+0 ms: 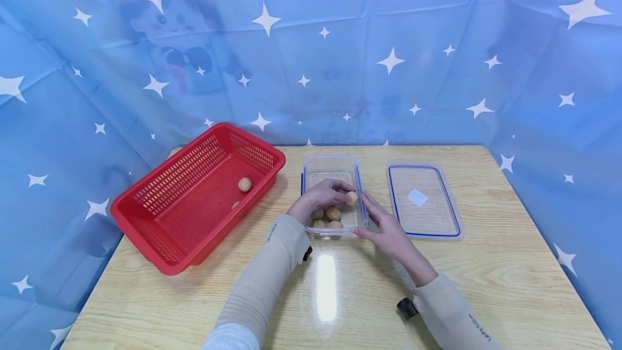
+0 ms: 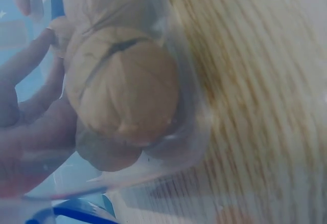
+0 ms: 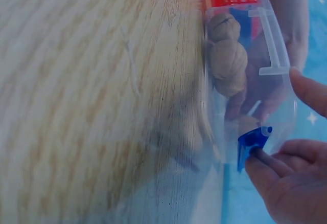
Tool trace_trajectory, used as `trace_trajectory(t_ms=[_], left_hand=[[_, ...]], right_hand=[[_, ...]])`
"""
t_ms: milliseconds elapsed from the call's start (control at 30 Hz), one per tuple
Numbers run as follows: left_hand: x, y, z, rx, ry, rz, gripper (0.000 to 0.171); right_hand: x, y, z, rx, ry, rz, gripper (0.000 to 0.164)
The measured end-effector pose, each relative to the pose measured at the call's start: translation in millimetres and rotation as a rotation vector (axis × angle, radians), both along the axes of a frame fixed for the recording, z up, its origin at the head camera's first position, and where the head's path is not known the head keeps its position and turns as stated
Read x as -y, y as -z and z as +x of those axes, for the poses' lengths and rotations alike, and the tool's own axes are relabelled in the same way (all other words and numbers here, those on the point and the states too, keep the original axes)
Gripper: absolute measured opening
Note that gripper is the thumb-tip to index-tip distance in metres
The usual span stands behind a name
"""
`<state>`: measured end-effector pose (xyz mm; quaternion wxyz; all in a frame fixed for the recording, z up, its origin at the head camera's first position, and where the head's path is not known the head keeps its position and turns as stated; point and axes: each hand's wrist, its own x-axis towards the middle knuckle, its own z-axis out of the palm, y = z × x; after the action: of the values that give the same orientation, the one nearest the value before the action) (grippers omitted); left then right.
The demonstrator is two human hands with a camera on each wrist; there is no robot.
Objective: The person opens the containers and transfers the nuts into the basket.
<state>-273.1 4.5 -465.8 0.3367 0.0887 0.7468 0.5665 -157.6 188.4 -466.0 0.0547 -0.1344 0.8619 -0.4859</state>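
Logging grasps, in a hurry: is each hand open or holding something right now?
Left hand: closed, pinching a walnut inside the clear container.
Right hand: open, touching the container's side.

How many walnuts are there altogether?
7 in view: one walnut in the red basket, another partly hidden by its side, four in the clear box, one in the left hand. More may be hidden.
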Motion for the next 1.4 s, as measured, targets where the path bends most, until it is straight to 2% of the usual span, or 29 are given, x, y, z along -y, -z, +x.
trace_trajectory(t_ms=[333,767,1000,1167,1400], left_hand=[[3,-1.2,-2.9,-0.014,-0.016,0.046,0.035],[7,-16.0,-7.7,-0.027,-0.02,0.113,0.04],[10,-29.8,-9.4,-0.056,-0.003,0.133,0.04],[12,-38.8,-11.9,-0.062,-0.013,0.163,0.039],[19,-56.2,-14.1,-0.086,-0.031,0.159,0.039]], right_hand=[[1,0.7,0.4,-0.019,-0.007,0.007,0.085],[2,1.9,0.7,-0.008,-0.007,0.005,0.086],[1,1.3,1.0,-0.023,-0.009,0.005,0.086],[1,1.3,1.7,-0.029,-0.004,0.011,0.085],[0,1.1,1.3,-0.039,-0.005,0.007,0.085]])
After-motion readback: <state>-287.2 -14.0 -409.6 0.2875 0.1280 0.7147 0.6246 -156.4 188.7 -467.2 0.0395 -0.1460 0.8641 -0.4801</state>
